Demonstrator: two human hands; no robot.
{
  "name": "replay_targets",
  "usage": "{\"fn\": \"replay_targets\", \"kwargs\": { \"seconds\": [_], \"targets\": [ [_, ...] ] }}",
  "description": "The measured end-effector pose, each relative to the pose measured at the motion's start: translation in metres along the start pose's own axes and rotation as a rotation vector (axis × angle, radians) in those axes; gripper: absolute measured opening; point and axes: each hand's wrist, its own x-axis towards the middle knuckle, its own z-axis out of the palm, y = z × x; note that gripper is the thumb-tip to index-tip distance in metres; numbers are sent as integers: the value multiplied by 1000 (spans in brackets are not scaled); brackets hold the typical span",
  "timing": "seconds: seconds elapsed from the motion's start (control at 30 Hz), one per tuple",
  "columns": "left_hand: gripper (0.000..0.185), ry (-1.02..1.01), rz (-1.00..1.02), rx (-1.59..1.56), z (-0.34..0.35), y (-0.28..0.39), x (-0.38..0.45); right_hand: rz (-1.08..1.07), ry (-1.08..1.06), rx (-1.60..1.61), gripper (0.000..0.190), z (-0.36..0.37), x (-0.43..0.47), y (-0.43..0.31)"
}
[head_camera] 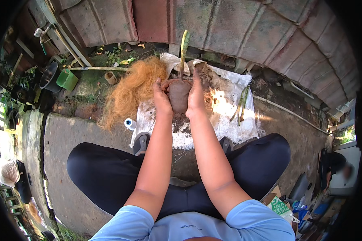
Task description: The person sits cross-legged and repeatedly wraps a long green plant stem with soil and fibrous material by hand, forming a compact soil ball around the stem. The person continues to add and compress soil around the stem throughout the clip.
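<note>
Between my two palms is a rounded lump of wet brown soil [179, 95]. A green plant cutting [184, 48] stands upright out of its top. My left hand [162, 98] cups the lump's left side, its fingers curling behind it. Along the right side lies my right hand [196, 93], fairly flat with its fingers pointing away from me. Both hands are smeared with soil. Beneath them spreads a white woven sack [156, 128] with loose dark soil [181, 119] on it. Several green stems [241, 107] lie on its right part.
Left of the sack is a heap of orange-brown fibre [129, 90], with a white thread spool [130, 124] below it. A green plastic pot [67, 79] and a black bucket [49, 79] stand farther left. Roof tiles [193, 21] overhang the far side. Another person [334, 168] is at the right rim.
</note>
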Motion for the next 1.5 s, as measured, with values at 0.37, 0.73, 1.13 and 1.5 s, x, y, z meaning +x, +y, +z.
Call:
{"fn": "replay_targets", "kwargs": {
  "seconds": [0.37, 0.73, 1.13, 1.5],
  "targets": [
    [48, -129, -103, 360, -23, 0, 2, 177, -110, -363, 78, -45, 27, -38],
    [36, 54, -206, 199, -40, -25, 27, -21, 274, -1492, 37, -164, 89, 56],
    [37, 132, -204, 224, -34, -28, 43, -106, 156, -1411, 28, -160, 97, 158],
    [35, 173, -237, 195, -36, -42, 57, 66, 247, -1475, 32, -140, 97, 174]
  ]
}}
